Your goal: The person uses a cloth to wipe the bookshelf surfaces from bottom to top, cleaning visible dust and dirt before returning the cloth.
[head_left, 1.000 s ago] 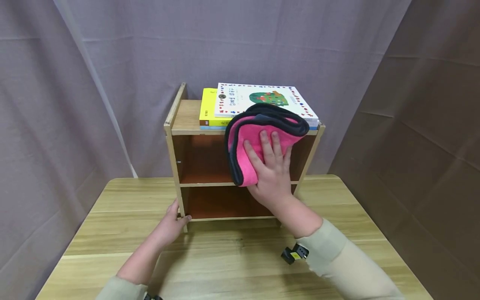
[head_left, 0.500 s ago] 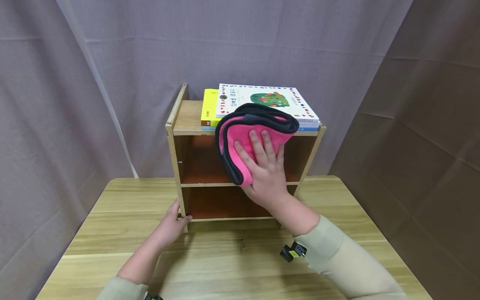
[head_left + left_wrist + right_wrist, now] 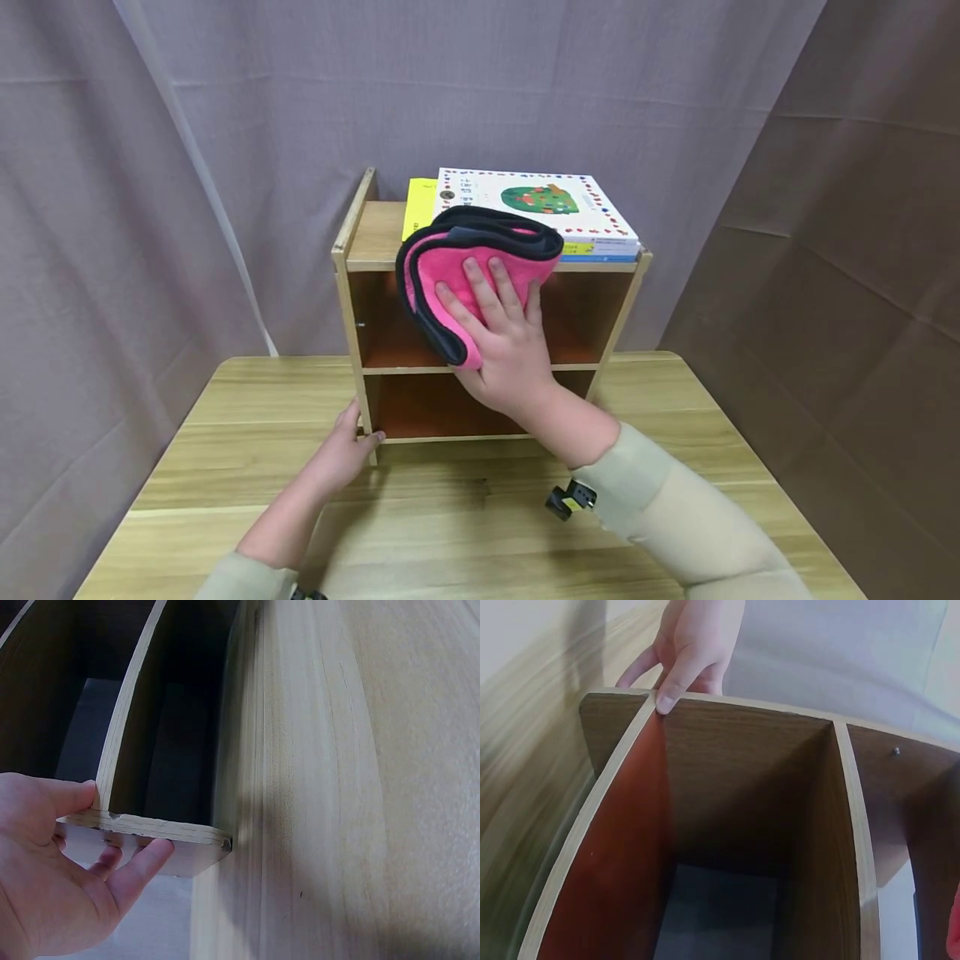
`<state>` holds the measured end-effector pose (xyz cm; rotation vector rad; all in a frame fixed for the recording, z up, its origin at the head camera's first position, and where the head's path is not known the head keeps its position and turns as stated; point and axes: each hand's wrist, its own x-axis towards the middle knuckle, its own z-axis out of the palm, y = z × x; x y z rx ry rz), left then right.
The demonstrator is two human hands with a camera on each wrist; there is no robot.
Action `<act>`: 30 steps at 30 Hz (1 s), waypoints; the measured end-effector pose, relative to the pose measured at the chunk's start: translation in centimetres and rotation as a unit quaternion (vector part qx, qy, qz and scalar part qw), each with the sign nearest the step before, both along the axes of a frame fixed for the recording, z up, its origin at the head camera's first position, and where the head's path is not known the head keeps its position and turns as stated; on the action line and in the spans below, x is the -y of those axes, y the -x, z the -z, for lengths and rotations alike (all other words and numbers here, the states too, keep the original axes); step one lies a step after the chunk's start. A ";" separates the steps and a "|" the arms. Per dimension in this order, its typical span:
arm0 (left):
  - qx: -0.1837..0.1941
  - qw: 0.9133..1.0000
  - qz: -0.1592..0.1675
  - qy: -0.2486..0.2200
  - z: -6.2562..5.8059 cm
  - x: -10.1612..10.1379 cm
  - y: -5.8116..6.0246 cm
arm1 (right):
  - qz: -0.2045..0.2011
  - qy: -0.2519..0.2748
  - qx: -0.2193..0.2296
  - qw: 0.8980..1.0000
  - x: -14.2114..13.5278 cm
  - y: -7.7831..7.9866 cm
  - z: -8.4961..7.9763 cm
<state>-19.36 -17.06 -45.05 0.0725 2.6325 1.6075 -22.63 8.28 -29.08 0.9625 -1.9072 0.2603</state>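
Observation:
A folded pink cloth (image 3: 468, 287) with black edging lies against the front of a small wooden shelf (image 3: 386, 221), overlapping its top board. My right hand (image 3: 510, 350) holds the cloth, four fingers spread over its pink face and the thumb hidden behind it. Only a sliver of pink cloth (image 3: 954, 930) shows in the right wrist view. Low on the shelf's left side panel, my left hand (image 3: 345, 446) grips the wood. In the left wrist view its thumb meets the end of a shelf board (image 3: 120, 742), while the fingers lie outside the panel.
A white picture book (image 3: 480, 187) tops a stack on the shelf, with a yellow book (image 3: 420, 200) and a blue one under it. The shelf stands on a wooden table (image 3: 480, 533). Grey curtains (image 3: 300, 100) hang behind, a brown one (image 3: 847, 250) at right.
My right hand has slid left with the cloth along the top board's front edge, uncovering more of the book stack's right side. The left hand keeps its grip in place.

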 end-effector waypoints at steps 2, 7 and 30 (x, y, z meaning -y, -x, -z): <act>-0.001 1.000 0.000 0.001 0.0 0.0 0.0 | -0.005 -0.002 0.003 1.000 0.4 -0.1 -0.1; -0.001 1.000 0.000 -0.003 -0.1 -0.1 -0.1 | -0.033 0.012 0.021 0.999 1.3 -0.4 -0.3; -0.020 1.000 0.006 -0.005 0.2 0.0 0.2 | -0.044 -0.045 0.016 0.998 5.2 -0.5 -0.8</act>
